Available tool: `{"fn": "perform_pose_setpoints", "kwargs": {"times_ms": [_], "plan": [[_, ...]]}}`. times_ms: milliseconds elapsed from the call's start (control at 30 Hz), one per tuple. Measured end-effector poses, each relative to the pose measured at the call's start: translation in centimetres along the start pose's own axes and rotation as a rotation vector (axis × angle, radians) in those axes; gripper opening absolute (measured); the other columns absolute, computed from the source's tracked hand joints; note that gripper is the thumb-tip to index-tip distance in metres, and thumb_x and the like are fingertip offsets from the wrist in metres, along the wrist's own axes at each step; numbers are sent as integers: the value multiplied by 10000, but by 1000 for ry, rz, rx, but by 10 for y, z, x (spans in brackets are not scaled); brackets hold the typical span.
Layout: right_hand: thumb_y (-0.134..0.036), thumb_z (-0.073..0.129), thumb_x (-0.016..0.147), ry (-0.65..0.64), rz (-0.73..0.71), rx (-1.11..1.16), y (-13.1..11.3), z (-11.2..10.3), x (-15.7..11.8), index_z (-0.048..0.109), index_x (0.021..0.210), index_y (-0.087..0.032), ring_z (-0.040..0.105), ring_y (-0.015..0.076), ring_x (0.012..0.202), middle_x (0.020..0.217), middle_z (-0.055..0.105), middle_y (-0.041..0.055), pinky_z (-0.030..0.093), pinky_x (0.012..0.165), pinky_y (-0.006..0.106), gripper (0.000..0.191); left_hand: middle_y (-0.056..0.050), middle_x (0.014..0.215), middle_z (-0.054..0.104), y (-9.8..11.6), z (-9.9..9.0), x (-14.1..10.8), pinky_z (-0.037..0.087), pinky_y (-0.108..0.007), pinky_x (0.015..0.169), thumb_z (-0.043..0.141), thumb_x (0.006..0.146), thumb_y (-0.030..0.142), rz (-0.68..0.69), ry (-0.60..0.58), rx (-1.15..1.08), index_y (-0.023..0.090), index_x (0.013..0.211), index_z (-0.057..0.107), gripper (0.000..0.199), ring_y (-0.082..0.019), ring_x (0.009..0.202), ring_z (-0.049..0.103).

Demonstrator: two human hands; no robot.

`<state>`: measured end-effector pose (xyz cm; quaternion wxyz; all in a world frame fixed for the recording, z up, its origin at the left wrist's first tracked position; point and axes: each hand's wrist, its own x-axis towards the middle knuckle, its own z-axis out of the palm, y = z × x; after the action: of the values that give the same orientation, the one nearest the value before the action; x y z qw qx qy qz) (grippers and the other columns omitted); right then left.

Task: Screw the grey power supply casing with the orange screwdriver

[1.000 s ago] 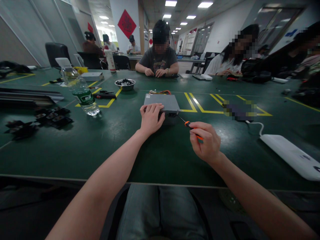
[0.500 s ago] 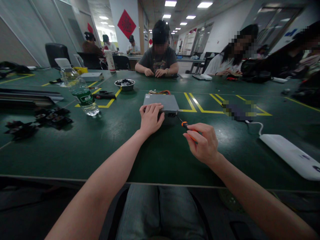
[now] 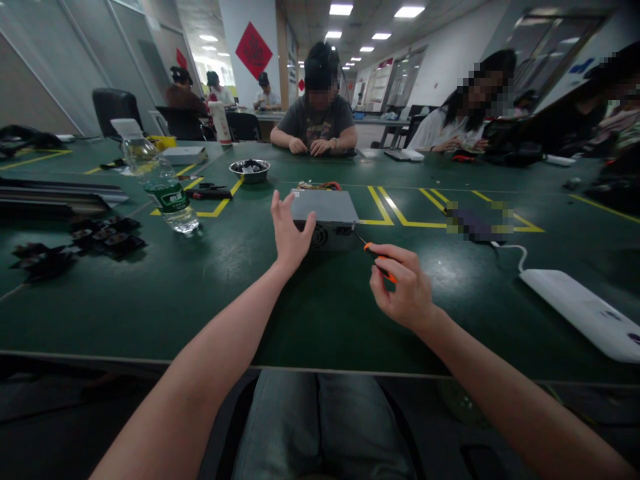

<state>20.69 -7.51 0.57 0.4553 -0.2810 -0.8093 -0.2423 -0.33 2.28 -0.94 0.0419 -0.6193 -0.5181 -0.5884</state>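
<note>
A grey metal computer power supply (image 3: 327, 206) lies on the green table, its fan grille and socket facing me and bundled wires at its far side. My left hand (image 3: 291, 233) is at its left front corner, fingers spread and thumb apart; I cannot tell whether it touches the case. In my right hand (image 3: 404, 283) is a screwdriver (image 3: 383, 263) with an orange and black handle. Its thin shaft points up and left, with the tip at the right end of the power supply's front face. The tip's exact contact is too small to make out.
To the left stands a tilted-looking water bottle (image 3: 173, 200), with black parts (image 3: 107, 237) beyond it. A metal bowl (image 3: 249, 171) of small pieces sits farther back. At right, a white power bank (image 3: 583, 313) has a cable. A person (image 3: 317, 120) sits opposite.
My left hand has lifted from the top of the power supply and spread its fingers at the left corner, uncovering the fan grille. My right-hand fingers have shifted on the screwdriver handle.
</note>
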Motion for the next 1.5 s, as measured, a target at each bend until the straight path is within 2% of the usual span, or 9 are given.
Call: {"fn": "perform_pose_setpoints", "kwargs": {"times_ms": [200, 700, 867, 967, 1067, 1167, 1233, 1333, 1500], "plan": [[-173, 617, 776, 19, 33, -58, 0, -2, 1, 439, 1077, -247, 582, 199, 971, 1071, 592, 74, 534, 744, 341, 358, -95, 1272, 523, -13, 8, 1, 449, -404, 947, 558, 830, 316, -239, -54, -145, 290, 1272, 315, 505, -241, 1173, 526], [-150, 607, 776, 63, 9, -50, -2, -3, 5, 471, 1030, -244, 580, 197, 905, 980, 592, 55, 522, 736, 352, 304, -58, 1065, 593, -6, -2, 3, 469, -342, 858, 539, 798, 281, -306, -80, -145, 244, 1072, 431, 297, -206, 1029, 582], [-97, 549, 781, 68, 11, 58, -2, 1, 1, 407, 1145, -241, 585, 197, 1000, 1098, 584, 82, 536, 783, 363, 415, -41, 1078, 592, -5, -6, 4, 472, -357, 850, 537, 794, 255, -296, -93, -155, 259, 1075, 451, 294, -206, 1015, 579], [-137, 553, 792, 20, 79, 27, -4, 1, 2, 441, 1082, -238, 582, 207, 992, 1103, 575, 91, 542, 753, 359, 327, -41, 1071, 612, -4, -7, 6, 479, -371, 849, 527, 798, 230, -284, -123, -158, 256, 1079, 488, 285, -212, 983, 594], [-169, 595, 787, -2, 60, -36, -4, 0, 2, 469, 1004, -238, 590, 200, 961, 1068, 578, 81, 544, 727, 333, 260, -62, 1212, 578, -3, -7, 7, 448, -393, 923, 488, 822, 206, -190, -152, -75, 248, 1075, 541, 263, -231, 1116, 547], [-114, 598, 771, -35, -26, -36, -3, -1, 1, 471, 1010, -229, 602, 184, 965, 1046, 587, 77, 545, 756, 309, 293, -36, 1409, 430, 1, -7, 6, 309, -486, 1048, 472, 832, 181, -33, -99, 114, 274, 1039, 600, 260, -261, 1304, 380], [-89, 583, 765, -39, -38, -10, -3, 0, 0, 455, 1045, -219, 603, 187, 985, 1048, 591, 86, 547, 779, 316, 334, -6, 1411, 434, 4, -8, 4, 183, -556, 1088, 476, 830, 156, 81, -64, 205, 294, 993, 625, 260, -268, 1336, 331], [-94, 561, 770, -27, -12, 46, -4, 1, 0, 426, 1083, -218, 603, 191, 994, 1050, 592, 87, 552, 783, 340, 363, 12, 1287, 567, 8, -11, 2, 88, -547, 1118, 455, 839, 116, 271, -111, 221, 286, 950, 636, 272, -232, 1317, 371], [-191, 589, 792, -15, -16, 30, -5, -1, 3, 458, 1015, -241, 583, 208, 1008, 1052, 573, 68, 541, 785, 378, 263, 9, 1125, 671, 9, -15, 1, 240, -421, 1101, 420, 870, 126, 436, -204, 178, 249, 1018, 627, 283, -160, 1114, 571]]}}
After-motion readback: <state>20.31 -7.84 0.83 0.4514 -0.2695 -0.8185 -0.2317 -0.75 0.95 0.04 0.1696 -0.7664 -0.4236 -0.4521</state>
